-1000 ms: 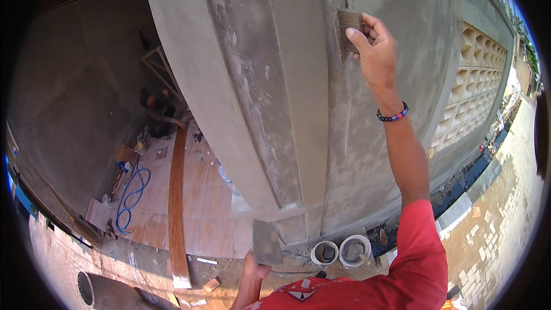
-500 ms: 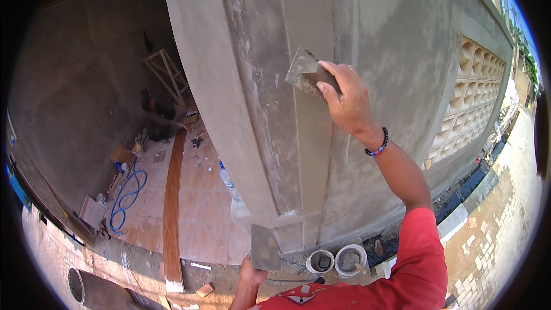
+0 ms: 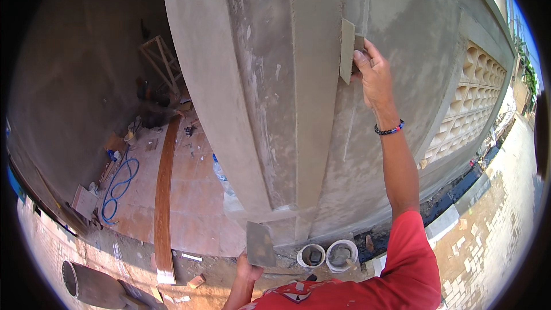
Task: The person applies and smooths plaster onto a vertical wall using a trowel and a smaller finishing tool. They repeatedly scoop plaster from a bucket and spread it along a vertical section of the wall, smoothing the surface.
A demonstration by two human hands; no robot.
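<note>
My right hand (image 3: 375, 74) is raised at the grey plastered wall (image 3: 396, 0), fingers closed round the handle of a plastering float (image 3: 347, 51). The float's flat board is turned nearly edge-on, along the right edge of a raised plaster band (image 3: 317, 80). Low in front of me, my left hand (image 3: 248, 267) grips a plastering trowel (image 3: 260, 244) by its underside. Its flat grey rectangular blade stands tilted up, and the handle is hidden behind the hand and blade.
Two buckets of wet grey mix, one smaller (image 3: 312, 256) and one larger (image 3: 342, 255), stand at the wall's foot. Left, a doorway shows a wooden plank (image 3: 166, 195), a blue hose (image 3: 117, 189), and a water bottle (image 3: 221, 173). A dark gutter (image 3: 459, 195) runs along the right.
My right hand has moved up and to the right with the float, which has turned from broadside to nearly edge-on. My left hand still holds the trowel low down.
</note>
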